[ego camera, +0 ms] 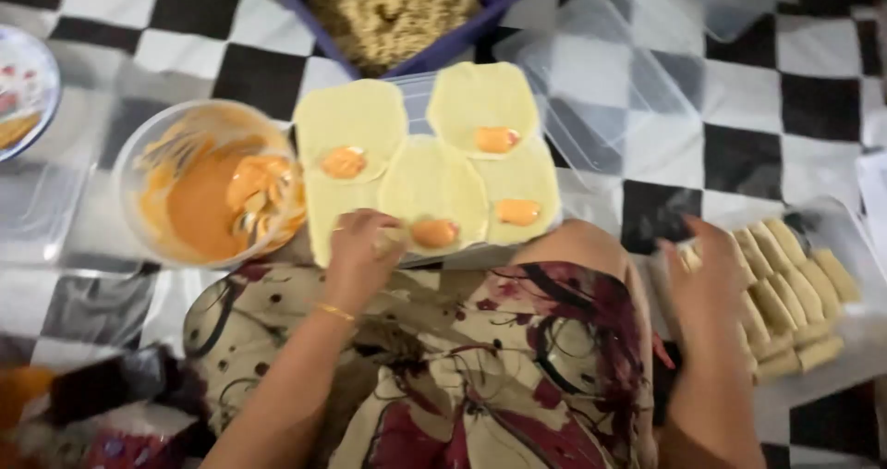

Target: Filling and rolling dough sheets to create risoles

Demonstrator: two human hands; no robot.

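Observation:
Several round pale yellow wrappers lie overlapping on a clear lid, each with an orange dab of filling. My left hand rests at the near edge of the wrappers, fingers closed on what looks like a spoon handle whose tip sits in the nearest orange dab. My right hand reaches to the right, fingers on a rolled piece at the left edge of a clear tray that holds several finished pale rolls.
A clear bowl of orange sauce stands left of the wrappers. A blue tub of crumbly brown filling sits behind them. Clear containers lie on the black-and-white checked floor. My patterned lap fills the foreground.

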